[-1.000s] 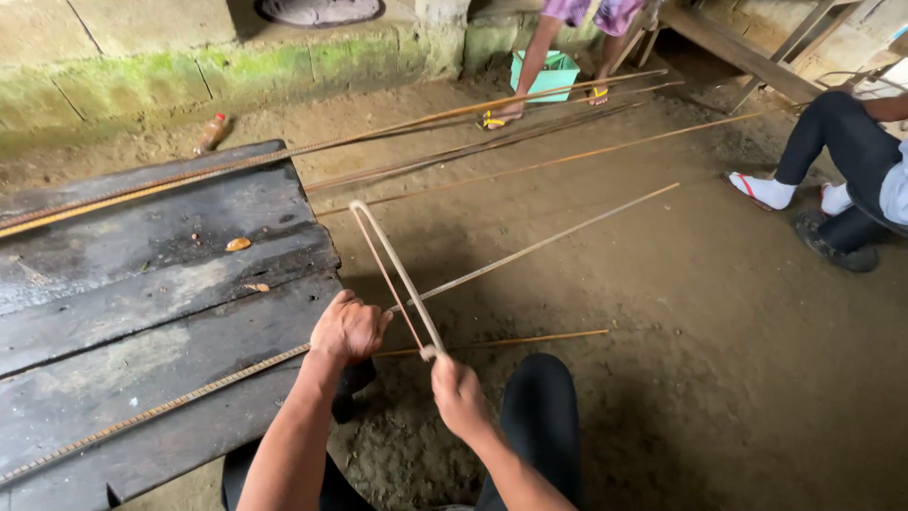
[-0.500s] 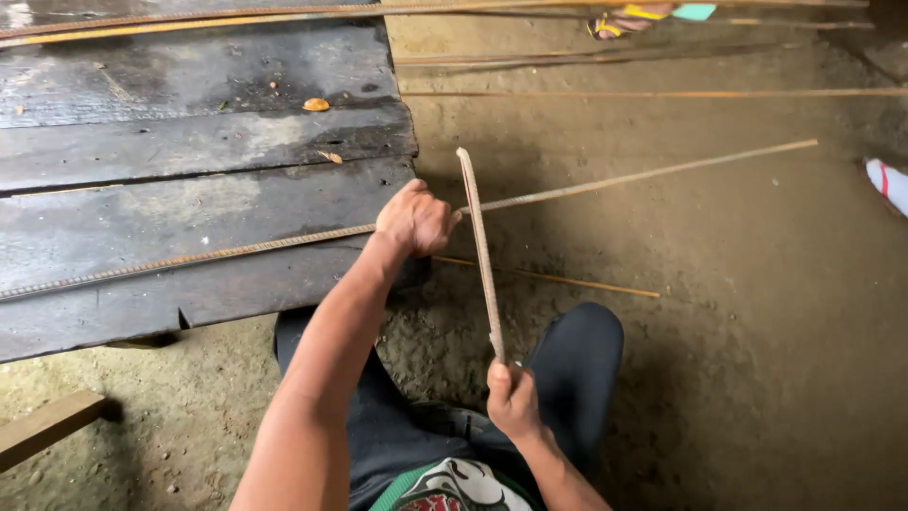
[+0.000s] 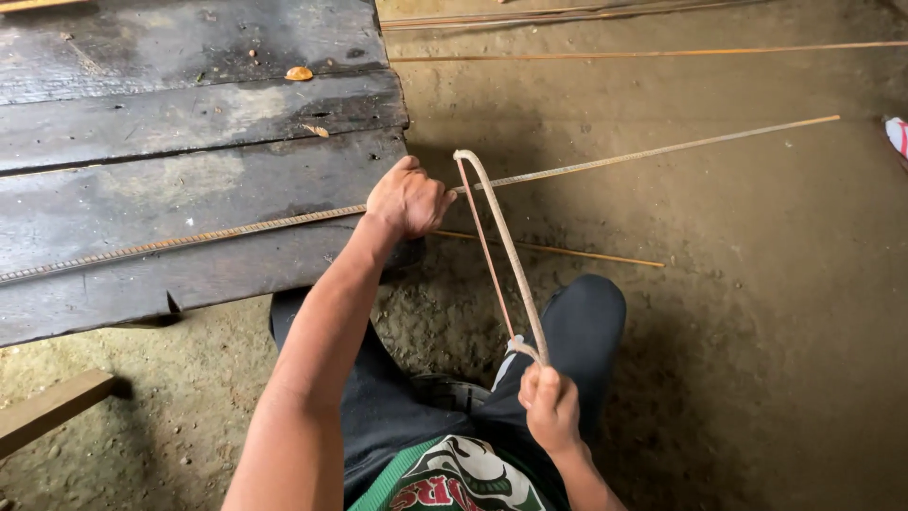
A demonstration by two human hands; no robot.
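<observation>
My left hand [image 3: 409, 198] is closed around a long ribbed steel rod [image 3: 653, 151] where it leaves the edge of dark wooden planks [image 3: 189, 180]. The rod runs from the planks out over the dirt floor to the right. My right hand [image 3: 551, 407] grips the near end of a hacksaw-like bow tool [image 3: 506, 251], a pale curved frame with a thin reddish blade beside it. The tool's far end rests on the rod just right of my left hand. My dark-trousered knees lie under both hands.
A thin orange-brown stick [image 3: 558, 251] lies on the dirt under the tool. More long rods [image 3: 643, 54] lie across the floor at the top. A wooden beam end [image 3: 47, 412] sticks in at lower left. Another person's foot [image 3: 897, 137] shows at the right edge.
The view has tipped down and closer. My right hand has drawn the tool's handle back toward my body, and the frame now stands more upright on the rod. My left hand keeps its grip.
</observation>
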